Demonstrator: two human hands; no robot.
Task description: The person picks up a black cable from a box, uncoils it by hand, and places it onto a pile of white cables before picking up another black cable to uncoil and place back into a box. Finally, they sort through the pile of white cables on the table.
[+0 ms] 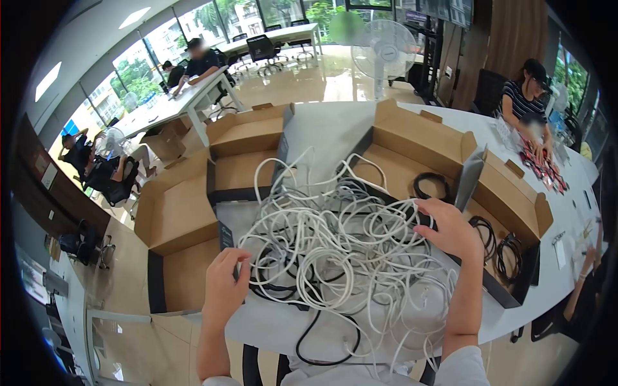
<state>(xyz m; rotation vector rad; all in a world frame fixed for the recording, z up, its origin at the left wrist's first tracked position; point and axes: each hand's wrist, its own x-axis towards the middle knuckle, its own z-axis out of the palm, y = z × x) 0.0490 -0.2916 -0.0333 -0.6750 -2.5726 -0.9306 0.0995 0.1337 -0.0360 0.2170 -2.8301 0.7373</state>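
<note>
Four open cardboard boxes [177, 215] stand on the table [318, 122], two beyond and outward of the left fingers and two beyond and to the right of the right fingers. Between the hands lies a wide tangle of white cables [325, 273], mixed with some grey and black ones. The left hand [222, 283] hovers at the tangle's left edge, its fingers curled and the thumb slightly apart from the forefinger, holding nothing. The right hand [454, 231] reaches over the right edge, thumb and forefinger spread around a dark piece; whether they grip it cannot be told. One black coil [431, 186] lies in the box just beyond the right fingers, and more black coils [508, 257] lie in the box right of them. A black loop of cable [299, 341] hangs toward the person, nearer than either hand's fingers.
</note>
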